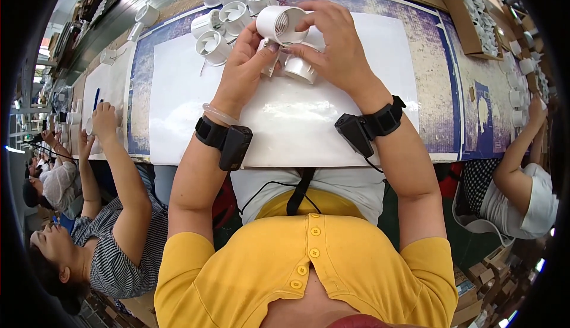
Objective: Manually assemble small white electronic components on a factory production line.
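Both my hands hold a white round plastic fan housing (279, 24) above the white work mat (178, 96). My left hand (246, 67) grips its lower left side, thumb on the rim. My right hand (335, 46) reaches over its top and right side. A second white round part (300, 68) lies under my right palm, touching the mat. Black sensor bands sit on both wrists.
Several white fan housings (228, 4) are grouped at the mat's far left. Cardboard boxes (475, 19) with more white parts stand at the far right. A co-worker's hand (105, 120) works at my left; another person's arm (522, 144) at my right.
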The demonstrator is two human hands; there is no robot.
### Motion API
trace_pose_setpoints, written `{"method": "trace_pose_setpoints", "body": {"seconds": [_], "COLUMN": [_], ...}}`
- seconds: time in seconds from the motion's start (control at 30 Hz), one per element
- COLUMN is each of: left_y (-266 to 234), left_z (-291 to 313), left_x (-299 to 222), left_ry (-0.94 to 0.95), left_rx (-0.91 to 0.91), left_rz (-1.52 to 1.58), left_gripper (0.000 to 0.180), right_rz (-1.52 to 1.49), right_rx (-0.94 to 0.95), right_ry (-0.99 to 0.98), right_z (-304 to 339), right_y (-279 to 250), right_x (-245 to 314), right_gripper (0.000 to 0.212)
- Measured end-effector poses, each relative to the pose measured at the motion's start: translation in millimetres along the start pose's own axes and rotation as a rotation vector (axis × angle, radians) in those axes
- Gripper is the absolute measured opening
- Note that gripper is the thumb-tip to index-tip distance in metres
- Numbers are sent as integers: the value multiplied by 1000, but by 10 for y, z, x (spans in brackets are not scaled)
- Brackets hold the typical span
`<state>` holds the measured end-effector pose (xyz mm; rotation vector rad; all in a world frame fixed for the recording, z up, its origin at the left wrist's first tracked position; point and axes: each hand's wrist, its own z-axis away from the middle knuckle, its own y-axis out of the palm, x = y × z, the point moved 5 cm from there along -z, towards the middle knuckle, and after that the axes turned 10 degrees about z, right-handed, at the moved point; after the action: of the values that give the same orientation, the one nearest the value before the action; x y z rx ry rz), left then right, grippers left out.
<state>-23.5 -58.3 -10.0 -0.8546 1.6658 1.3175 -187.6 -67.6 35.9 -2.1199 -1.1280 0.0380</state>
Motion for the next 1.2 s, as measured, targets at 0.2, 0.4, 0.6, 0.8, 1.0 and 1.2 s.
{"method": "trace_pose_setpoints", "body": {"seconds": [0.2, 0.4, 0.6, 0.8, 1.0, 1.2], "left_y": [11, -6, -20, 57, 171, 129], "left_z": [7, 9, -10, 27, 91, 83], "left_x": [-112, -142, -88, 55, 116, 44], "left_ry": [78, 149, 125, -175, -215, -110], "left_rx": [22, -28, -115, -84, -19, 28], "left_rz": [67, -7, -263, -17, -76, -422], "left_gripper": [48, 46, 46, 50, 53, 48], "right_rz": [-655, -818, 11, -5, -207, -241], "right_rx": [304, 526, 75, 2, 97, 180], "right_ry": [578, 627, 85, -167, -180, -145], "right_z": [127, 135, -114, -155, -153, -118], "right_y": [167, 254, -168, -289, -261, -178], "right_x": [-311, -181, 26, 122, 32, -15], "right_gripper": [47, 42, 38, 42, 45, 43]}}
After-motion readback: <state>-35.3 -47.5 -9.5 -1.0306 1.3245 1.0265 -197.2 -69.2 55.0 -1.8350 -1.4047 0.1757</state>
